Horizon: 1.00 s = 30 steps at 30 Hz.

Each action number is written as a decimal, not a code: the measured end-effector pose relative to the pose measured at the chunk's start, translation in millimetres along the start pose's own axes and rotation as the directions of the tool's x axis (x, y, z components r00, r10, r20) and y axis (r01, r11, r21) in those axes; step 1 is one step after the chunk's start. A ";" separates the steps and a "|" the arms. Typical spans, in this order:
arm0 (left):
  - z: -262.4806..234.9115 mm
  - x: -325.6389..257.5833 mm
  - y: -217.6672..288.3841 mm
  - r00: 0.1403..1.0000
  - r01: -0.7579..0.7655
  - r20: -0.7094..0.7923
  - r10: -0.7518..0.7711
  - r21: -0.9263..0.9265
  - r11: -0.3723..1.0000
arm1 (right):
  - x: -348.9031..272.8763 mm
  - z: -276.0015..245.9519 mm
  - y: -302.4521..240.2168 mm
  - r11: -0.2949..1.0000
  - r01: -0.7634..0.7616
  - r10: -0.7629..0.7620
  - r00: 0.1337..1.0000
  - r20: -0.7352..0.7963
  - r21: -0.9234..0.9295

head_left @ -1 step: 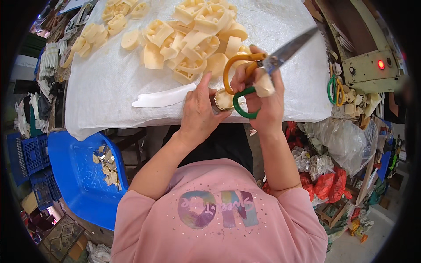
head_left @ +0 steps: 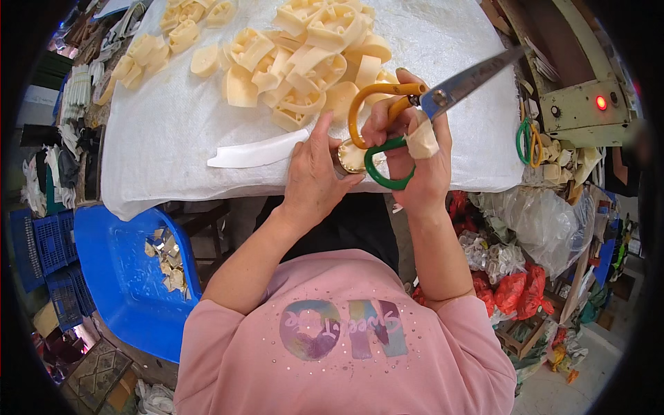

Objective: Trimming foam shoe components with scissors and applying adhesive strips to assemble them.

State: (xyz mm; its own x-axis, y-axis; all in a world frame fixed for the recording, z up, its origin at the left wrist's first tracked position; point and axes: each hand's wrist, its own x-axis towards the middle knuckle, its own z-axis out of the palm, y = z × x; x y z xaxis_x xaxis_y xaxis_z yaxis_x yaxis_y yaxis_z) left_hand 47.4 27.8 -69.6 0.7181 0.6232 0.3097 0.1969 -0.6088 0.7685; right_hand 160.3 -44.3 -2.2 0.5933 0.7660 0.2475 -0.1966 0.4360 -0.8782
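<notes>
My left hand [head_left: 317, 173] is closed round a small rounded block [head_left: 353, 158] with a dark, shiny side. Its cream end faces up, ringed by a notched, gold-looking rim. In my right hand [head_left: 425, 166] is a pair of scissors [head_left: 470, 81] with one orange and one green handle loop. The blades lie together and point to the far right, away from the block; the green loop is close beside it. Beige tape [head_left: 422, 140] wraps a finger of this hand. A curved white strip [head_left: 256, 151] lies on the table, its right end at my left fingers.
Cream moulded pieces [head_left: 311, 66] are heaped across the white-covered table [head_left: 159, 152]. A blue tub [head_left: 117, 270] with small scraps stands below left. On the right are a control box [head_left: 584, 107] with a red light, another pair of scissors [head_left: 529, 142] and red bags [head_left: 529, 294].
The scissors have shifted slightly up and to the right with my right hand. My left hand still holds the small block in nearly the same place.
</notes>
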 end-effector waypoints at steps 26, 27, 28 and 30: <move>0.1 5.6 5.4 0.999 -0.027 0.019 0.026 0.026 0.999 | -2.1 -18.4 13.8 0.996 -0.037 0.032 0.997 -0.064 -0.082; 0.0 7.3 6.1 0.999 -0.050 0.013 0.049 0.028 0.998 | -2.2 -22.9 12.1 0.998 -0.068 0.066 0.992 -0.111 -0.015; -1.9 7.2 5.5 0.998 -0.067 0.004 0.067 0.034 0.997 | -1.2 -23.7 8.9 0.993 -0.100 0.107 0.983 -0.151 0.058; -1.3 5.9 3.4 0.997 -0.073 0.023 0.071 0.065 0.995 | -5.2 -30.3 2.2 0.994 -0.105 0.101 0.972 -0.212 -0.008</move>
State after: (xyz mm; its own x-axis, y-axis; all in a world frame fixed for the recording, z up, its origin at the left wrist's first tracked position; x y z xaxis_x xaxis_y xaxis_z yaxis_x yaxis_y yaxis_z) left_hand 51.5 30.1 -64.3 0.7454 0.5668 0.3510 0.1872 -0.6832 0.7058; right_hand 180.4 -61.6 -17.8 0.7226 0.6882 0.0652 -0.2513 0.3495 -0.9026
